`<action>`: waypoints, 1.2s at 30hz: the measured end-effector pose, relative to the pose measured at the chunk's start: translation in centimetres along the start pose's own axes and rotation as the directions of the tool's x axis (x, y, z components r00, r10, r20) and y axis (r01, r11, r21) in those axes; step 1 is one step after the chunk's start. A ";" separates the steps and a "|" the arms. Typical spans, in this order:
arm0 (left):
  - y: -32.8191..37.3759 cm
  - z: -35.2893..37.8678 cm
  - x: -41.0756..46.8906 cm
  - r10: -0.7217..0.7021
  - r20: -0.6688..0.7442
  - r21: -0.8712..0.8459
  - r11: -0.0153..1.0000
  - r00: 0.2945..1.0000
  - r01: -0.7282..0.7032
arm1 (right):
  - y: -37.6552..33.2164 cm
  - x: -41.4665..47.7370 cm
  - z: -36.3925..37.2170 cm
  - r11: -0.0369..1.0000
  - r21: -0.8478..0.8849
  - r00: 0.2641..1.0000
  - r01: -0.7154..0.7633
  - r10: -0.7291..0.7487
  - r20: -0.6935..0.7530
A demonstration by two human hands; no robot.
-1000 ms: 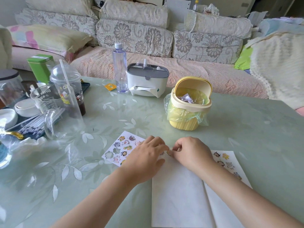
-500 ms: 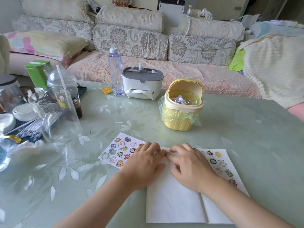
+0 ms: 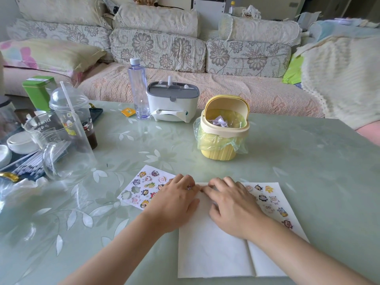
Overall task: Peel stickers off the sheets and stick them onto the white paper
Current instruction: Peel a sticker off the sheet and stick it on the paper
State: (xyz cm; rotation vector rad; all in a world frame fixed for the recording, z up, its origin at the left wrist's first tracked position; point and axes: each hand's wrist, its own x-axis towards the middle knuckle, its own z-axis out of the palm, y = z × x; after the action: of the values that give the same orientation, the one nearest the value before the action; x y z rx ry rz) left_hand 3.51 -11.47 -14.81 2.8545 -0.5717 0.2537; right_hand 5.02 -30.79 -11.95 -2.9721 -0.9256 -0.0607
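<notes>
1. Stickers, head view: one small sticker (image 3: 202, 189) appears to sit under the meeting fingertips at the top edge of the white paper (image 3: 213, 249), which lies on the table (image 3: 308, 161).
2. Hands, two: left hand (image 3: 176, 204) lies flat and relaxed across the paper and a sheet. Right hand (image 3: 233, 208) bears down with its fingertips. The tips touch and nothing is clamped.
3. Step, as judged: pressing a sticker onto the paper. The next move calls for a fingernail under a fresh sticker's edge.
4. Sticker sheets, two: left sheet (image 3: 141, 188), with two empty cut-outs, and right sheet (image 3: 271, 202), against the paper's right side. White paper, one.
</notes>
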 end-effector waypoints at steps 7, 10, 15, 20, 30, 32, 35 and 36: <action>-0.1 0.2 -1.1 0.004 -0.073 0.020 1.000 0.997 -0.003 | -0.3 0.9 0.6 1.000 -0.024 1.000 0.003 -0.004 -0.010; 0.2 0.2 -1.1 -0.023 -0.075 0.021 0.999 0.997 0.025 | -0.4 1.1 0.6 0.999 -0.043 1.000 0.006 -0.008 -0.030; 0.2 0.3 -1.3 -0.053 -0.087 0.000 0.999 0.995 0.053 | -0.4 0.7 0.8 0.994 -0.111 0.999 0.021 -0.025 -0.036; 0.1 0.7 -1.4 -0.047 -0.090 0.020 0.999 0.995 0.049 | -0.1 -0.2 0.6 0.994 -0.104 0.998 0.042 -0.047 -0.043; 0.4 0.8 -1.8 -0.064 -0.127 -0.021 0.998 0.990 0.062 | -1.3 -0.1 0.9 0.998 -0.062 0.999 -0.033 0.032 -0.021; 0.3 0.8 -1.9 -0.066 -0.127 -0.012 0.998 0.990 0.065 | -1.0 -0.2 1.0 0.998 -0.041 0.999 -0.040 0.039 -0.036; 0.0 0.7 -1.9 -0.070 -0.129 -0.003 0.998 0.989 0.070 | -0.5 -0.5 0.7 0.999 -0.014 0.998 -0.032 0.031 -0.056; 0.0 0.6 -1.8 -0.078 -0.123 0.003 0.997 0.989 0.079 | -0.3 -0.6 0.7 1.000 -0.010 0.998 -0.025 0.024 -0.065</action>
State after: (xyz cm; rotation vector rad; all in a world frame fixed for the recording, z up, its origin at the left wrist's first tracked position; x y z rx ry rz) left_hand 1.94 -10.94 -15.79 2.8365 -0.4345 0.4155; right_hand 4.40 -30.85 -12.63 -2.9714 -0.8839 -0.1605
